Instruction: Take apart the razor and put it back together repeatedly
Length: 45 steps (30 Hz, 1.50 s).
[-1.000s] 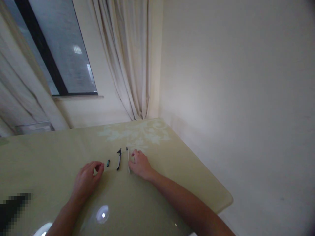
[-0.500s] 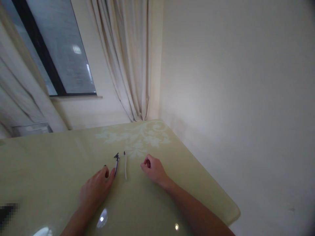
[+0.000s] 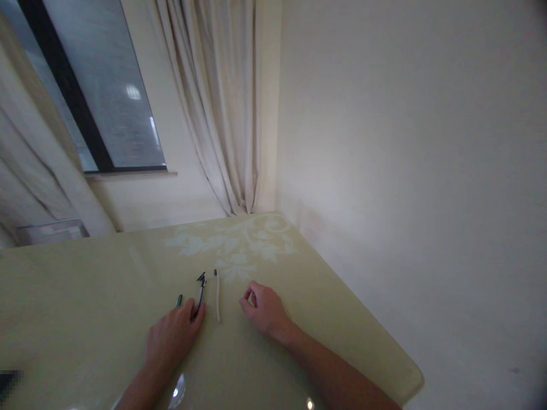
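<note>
My left hand [image 3: 174, 332] rests low over the table, its thumb and index finger closed around the handle of a razor [image 3: 200, 291]. The dark head of the razor points away from me, and the lower handle is hidden by the fingers. Just right of it lies a white toothbrush [image 3: 218, 299] with a dark-bristled head at the far end; neither hand touches it. Beyond the left knuckles sticks out the end of a dark green object [image 3: 179, 300], mostly hidden. Further right, my right hand [image 3: 265, 307] is loosely curled, thumb near the fingertips, with nothing visible in it.
The glossy pale green table [image 3: 98, 285] has a white floral pattern and reaches a bare wall [image 3: 405, 171] on the right. Behind it hang curtains [image 3: 222, 114] beside a dark-framed window [image 3: 111, 91]. A blurred dark patch [image 3: 7, 384] shows at lower left.
My left hand has shifted slightly right, and its thumb and index finger have closed around the razor handle. More of the green object shows. The right hand stays curled; the view has tipped slightly.
</note>
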Available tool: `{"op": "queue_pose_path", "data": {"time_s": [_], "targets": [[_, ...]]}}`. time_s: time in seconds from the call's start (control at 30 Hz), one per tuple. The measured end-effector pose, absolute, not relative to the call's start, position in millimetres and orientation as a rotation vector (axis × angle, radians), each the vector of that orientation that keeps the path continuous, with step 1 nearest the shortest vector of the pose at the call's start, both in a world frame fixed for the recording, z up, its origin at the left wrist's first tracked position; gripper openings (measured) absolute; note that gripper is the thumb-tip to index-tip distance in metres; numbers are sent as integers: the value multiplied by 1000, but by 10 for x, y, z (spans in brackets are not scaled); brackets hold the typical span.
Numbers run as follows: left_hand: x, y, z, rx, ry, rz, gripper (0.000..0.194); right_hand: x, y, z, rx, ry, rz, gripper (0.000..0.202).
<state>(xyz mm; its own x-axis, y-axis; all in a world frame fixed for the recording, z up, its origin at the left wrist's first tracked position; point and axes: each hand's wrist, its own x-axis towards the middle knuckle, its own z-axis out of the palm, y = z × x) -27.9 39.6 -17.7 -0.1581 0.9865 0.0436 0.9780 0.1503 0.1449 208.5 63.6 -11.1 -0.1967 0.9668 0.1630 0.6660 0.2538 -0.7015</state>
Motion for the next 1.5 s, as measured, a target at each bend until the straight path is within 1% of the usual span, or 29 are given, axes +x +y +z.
{"op": "queue_pose_path", "data": {"time_s": [0.2, 0.27, 0.33, 0.4, 0.47, 0.53, 0.63, 0.77, 0.93, 1.0, 1.07, 1.17, 1.27, 1.5], "targets": [[-315, 427, -157, 1992, 2345, 180, 43, 2099, 651, -104, -1472, -1892, 669, 3], [-311, 402, -118, 1983, 2375, 219, 43, 2106, 662, -106, -1434, -1838, 708, 5], [-261, 337, -90, 2007, 2410, 334, 41, 2106, 660, -101, -1337, -1761, 795, 15], [-149, 234, -89, 2084, 2390, 533, 41, 2092, 632, -80, -1161, -1676, 917, 31], [16, 116, -114, 2205, 2251, 759, 44, 2062, 575, -39, -950, -1601, 1051, 48], [193, 13, -148, 2329, 2040, 864, 47, 2024, 497, 21, -787, -1539, 1168, 57], [388, -79, -188, 2440, 1826, 974, 47, 1978, 388, 107, -698, -1465, 1266, 53], [430, -97, -209, 2416, 1619, 1137, 44, 1981, 351, 123, -655, -1340, 1420, 49], [290, -19, -112, 2006, 1491, 1306, 44, 2085, 422, 94, -515, -1247, 1656, 41], [235, 27, -32, 1805, 1417, 1346, 40, 2125, 431, 112, -477, -1259, 1752, 38], [202, 62, 40, 1642, 1305, 1358, 40, 2143, 422, 135, -482, -1299, 1794, 37], [198, 75, 92, 1453, 1124, 1303, 57, 2138, 393, 156, -501, -1369, 1795, 42], [218, 57, 79, 1355, 989, 1252, 64, 2133, 373, 153, -489, -1410, 1817, 48], [217, 41, 104, 1320, 940, 1217, 51, 2185, 385, 137, -477, -1505, 1906, 52]]}}
